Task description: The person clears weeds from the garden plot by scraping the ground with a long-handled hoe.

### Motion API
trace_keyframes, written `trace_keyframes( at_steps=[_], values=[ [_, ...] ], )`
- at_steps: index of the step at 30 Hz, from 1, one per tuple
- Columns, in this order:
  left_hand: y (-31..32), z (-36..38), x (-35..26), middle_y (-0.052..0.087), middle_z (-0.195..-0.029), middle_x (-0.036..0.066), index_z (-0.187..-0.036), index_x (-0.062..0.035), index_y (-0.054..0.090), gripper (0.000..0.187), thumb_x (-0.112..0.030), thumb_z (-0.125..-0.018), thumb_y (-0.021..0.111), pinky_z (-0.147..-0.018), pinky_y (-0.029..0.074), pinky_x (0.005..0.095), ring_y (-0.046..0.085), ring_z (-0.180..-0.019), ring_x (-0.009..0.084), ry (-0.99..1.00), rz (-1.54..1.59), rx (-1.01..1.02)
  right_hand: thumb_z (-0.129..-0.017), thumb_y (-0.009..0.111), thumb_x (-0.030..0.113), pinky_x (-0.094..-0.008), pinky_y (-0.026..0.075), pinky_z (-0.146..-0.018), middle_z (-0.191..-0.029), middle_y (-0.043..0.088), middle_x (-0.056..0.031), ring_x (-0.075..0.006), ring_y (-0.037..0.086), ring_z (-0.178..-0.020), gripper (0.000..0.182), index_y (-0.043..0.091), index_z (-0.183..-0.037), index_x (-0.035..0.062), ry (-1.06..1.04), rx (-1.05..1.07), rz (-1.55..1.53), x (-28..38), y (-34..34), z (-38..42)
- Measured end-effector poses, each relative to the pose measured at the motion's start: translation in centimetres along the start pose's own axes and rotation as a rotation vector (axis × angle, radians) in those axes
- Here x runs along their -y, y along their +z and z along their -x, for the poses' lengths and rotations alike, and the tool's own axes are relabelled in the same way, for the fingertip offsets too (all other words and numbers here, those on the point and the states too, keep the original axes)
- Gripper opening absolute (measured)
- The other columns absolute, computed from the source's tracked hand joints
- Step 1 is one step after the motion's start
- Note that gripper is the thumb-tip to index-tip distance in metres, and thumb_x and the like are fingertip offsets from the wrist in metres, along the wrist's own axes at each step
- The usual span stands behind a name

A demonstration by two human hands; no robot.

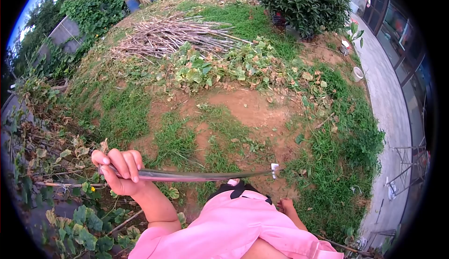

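Blade (201,176): a long, narrow, shiny strip, seemingly a blade, running nearly level from 8 o'clock towards 5 o'clock, above the pink top.
Left hand (122,165): at 8 o'clock, fingers and thumb curled round the near end of the blade; the grip end is hidden inside.
Right hand (284,206): low at 5 o'clock, beside the body and partly covered; whether it holds anything, I cannot tell.
White scrap (274,167): at the blade's far tip; touching or behind, I cannot tell.
Pink top (248,226): at 6 o'clock, with a dark bow at the waist.
Leafy vines (89,224): at 8 o'clock, below the left hand.
Dry stalks (173,36): a loose heap at 11 o'clock.
Wilting plants (210,69): at 12 o'clock, just beyond the bare soil (250,109).
Bush (304,4): at 1 o'clock.
Paved path (390,118): along 3 o'clock.
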State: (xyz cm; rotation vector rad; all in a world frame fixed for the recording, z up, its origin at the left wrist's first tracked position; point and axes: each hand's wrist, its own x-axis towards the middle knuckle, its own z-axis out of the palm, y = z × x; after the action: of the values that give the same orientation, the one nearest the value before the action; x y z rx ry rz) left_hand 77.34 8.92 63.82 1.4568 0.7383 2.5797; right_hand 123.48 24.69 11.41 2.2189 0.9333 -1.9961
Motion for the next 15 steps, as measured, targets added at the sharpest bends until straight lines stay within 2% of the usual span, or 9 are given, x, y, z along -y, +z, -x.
trace_keyframes(
  at_steps=[7, 10, 15],
  values=[
    [-0.3, 0.0, -0.1, 0.04, -0.057, 0.0, -0.093, -0.009, 0.036, 0.013, -0.022, -0.095, 0.037, -0.047, 0.036, 0.0265, 0.04, -0.039, 0.0085, 0.009, -0.006, 0.024, -0.085, 0.051, 0.02, -0.0374, 0.042, -0.047, -0.084, 0.06, -0.0077, -0.022, 0.06, -0.064, 0.025, 0.049, -0.107, 0.0074, -0.022, 0.017, 0.023, 0.1, -0.1, 0.4],
    [-0.5, 0.1, -0.5, 0.04, -0.058, 0.0, -0.093, -0.009, 0.037, 0.014, -0.023, -0.096, 0.035, -0.051, 0.038, 0.0281, 0.042, -0.041, 0.0087, -0.01, -0.005, 0.035, -0.085, 0.051, 0.013, -0.0341, 0.049, -0.046, -0.077, 0.059, -0.014, -0.0231, 0.06, -0.059, 0.02, 0.048, -0.098, -0.002, -0.077, 0.043, -0.015, 0.0, -0.2, 0.0],
    [-0.8, 0.2, -0.6, 0.041, -0.059, 0.0, -0.094, -0.0085, 0.038, 0.015, -0.023, -0.096, 0.036, -0.051, 0.038, 0.0284, 0.043, -0.041, 0.0086, -0.004, 0.008, 0.04, -0.084, 0.051, 0.011, -0.0376, 0.053, -0.057, -0.083, 0.058, -0.0168, -0.0281, 0.061, -0.066, 0.025, 0.045, -0.103, -0.0052, -0.075, 0.033, -0.044, 0.9, 0.1, 1.5]
  ],
)
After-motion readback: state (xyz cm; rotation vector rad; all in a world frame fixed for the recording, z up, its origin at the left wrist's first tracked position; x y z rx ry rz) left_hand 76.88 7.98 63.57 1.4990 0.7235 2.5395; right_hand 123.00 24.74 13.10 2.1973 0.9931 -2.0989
